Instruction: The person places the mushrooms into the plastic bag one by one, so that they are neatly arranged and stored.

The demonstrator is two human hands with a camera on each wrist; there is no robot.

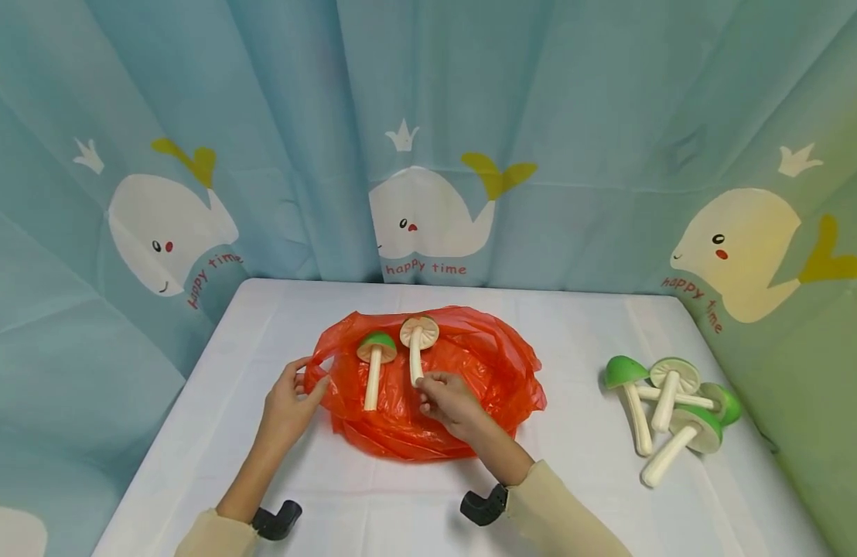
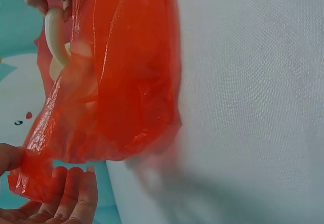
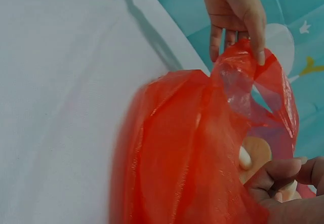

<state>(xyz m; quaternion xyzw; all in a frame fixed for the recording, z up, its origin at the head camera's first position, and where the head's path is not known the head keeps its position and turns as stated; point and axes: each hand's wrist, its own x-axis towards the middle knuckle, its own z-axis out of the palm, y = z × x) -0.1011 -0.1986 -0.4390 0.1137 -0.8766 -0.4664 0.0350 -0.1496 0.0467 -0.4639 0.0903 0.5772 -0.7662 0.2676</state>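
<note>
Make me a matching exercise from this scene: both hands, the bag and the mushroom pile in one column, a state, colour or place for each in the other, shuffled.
Column one:
1. Left hand
2. Right hand
3. Bag
4. Mushroom pile

Column two:
A. On the table, right of the bag in the head view
B. Pinches the stem of a mushroom
C. Red
D. Grips the bag

Right pairs: 1-D, 2-B, 3-C, 4-A
</note>
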